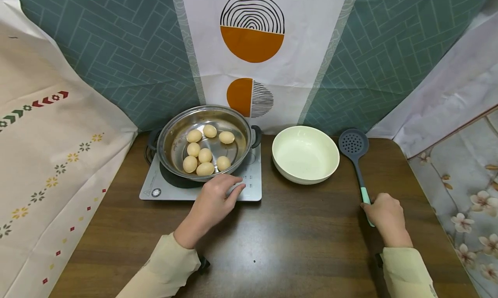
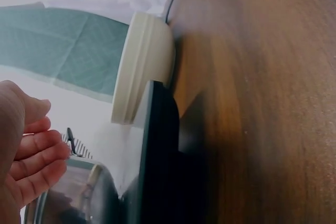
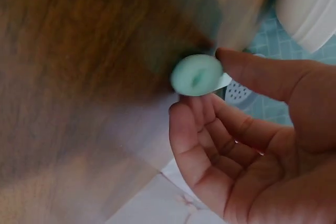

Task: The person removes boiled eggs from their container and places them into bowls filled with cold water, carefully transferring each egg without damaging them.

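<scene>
My left hand [image 1: 215, 198] is over the front of the induction cooktop [image 1: 149, 186], beside the near rim of the steel pot [image 1: 169, 140]. Its fingers are loosely bent with nothing between them, as the left wrist view also shows. Several brown eggs [image 1: 205, 169] lie on the bottom of the pot. On the right, my right hand [image 1: 387, 216] grips the mint handle end [image 3: 197, 75] of a grey skimmer [image 1: 353, 142] between thumb and fingers. The skimmer lies on the table, its perforated head pointing to the back wall.
A cream bowl [image 1: 305, 153] stands between the pot and the skimmer, with nothing inside. Patterned cloth [image 1: 128, 43] hangs behind and at both sides of the brown wooden table [image 1: 303, 237]. The pot's black side handle [image 1: 256, 136] points toward the bowl.
</scene>
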Tool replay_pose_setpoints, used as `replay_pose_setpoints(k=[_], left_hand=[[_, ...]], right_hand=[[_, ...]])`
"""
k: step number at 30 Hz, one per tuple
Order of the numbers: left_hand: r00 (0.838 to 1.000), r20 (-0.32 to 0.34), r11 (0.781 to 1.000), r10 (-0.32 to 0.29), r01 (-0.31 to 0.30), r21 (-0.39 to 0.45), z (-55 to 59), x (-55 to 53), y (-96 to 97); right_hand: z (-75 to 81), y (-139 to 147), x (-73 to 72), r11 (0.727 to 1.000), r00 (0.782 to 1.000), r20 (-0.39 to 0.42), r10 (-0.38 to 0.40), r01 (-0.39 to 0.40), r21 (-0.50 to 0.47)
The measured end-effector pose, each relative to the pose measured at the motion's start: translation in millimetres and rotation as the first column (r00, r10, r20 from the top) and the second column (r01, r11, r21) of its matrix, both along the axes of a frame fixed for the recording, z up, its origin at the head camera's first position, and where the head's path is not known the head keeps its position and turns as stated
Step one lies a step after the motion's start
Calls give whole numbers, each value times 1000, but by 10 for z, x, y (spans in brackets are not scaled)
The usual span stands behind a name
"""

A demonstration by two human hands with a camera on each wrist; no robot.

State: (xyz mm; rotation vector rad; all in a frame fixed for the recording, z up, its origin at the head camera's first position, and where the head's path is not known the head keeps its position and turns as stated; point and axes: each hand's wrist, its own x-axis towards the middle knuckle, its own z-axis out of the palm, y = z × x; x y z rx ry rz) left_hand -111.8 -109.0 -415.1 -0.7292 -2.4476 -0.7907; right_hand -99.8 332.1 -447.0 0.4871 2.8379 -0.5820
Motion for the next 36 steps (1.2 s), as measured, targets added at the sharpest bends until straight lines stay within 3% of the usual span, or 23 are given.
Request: replay_pose_setpoints(k=[6,9,15,21,30,36], left_hand=[[1000,27,1000,13,-12,-27,-66,5,-14],[999,40,999,14,-13,-40,-94,7,-30],[998,59,998,14,-10,-67,-118,0,-54],[998,63,995,20,-14,-97,-125,-6,-72],[997,66,989,33,-23,-146,-127,1,-97],[997,70,981,37,-23,-191,-69,43,-102]], right_hand=[[25,19,-38,997,999,28,23,-21,-68],[53,33,-50,987,999,46,25,-17,-158],[89,49,-45,908,996,77,-44,72,-413],[150,83,-26,924,998,36,-43,53,-378],[205,156,30,882,980,-102,-170,106,-459],[402,151,130,920,966,-210,-151,60,-387]])
